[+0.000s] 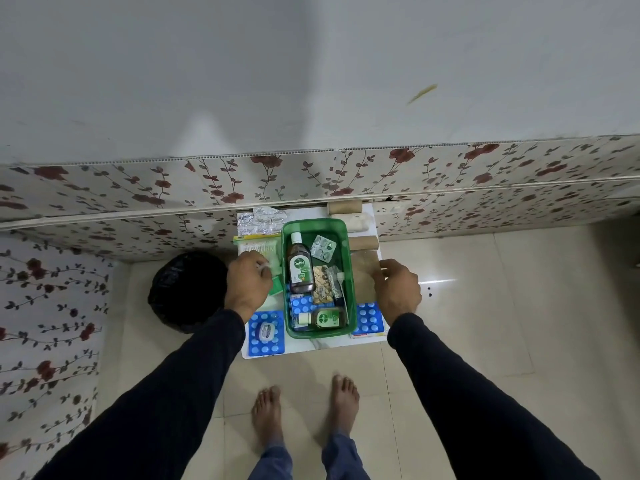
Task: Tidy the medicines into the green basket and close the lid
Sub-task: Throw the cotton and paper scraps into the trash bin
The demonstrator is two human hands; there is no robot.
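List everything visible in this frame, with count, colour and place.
green basket: 1, green, table centre, open
Dettol bottles: 2, brown, in basket
blister strip: 1, silver-green, in basket
blue tablet sheets: 2 on the table, either side of basket; a third in it
small round tin: 1, on left blue sheet
foil strips: silver, table's far left
cardboard rolls: 2, brown, far right
black bin: 1, floor left
left hand: on cotton-bud pack
right hand: right of basket
feet: 2, bare

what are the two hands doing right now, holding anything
Left hand: closed on a small white item over the cotton bud packet.
Right hand: fingers curled, touching the clear lid; grip cannot be told.
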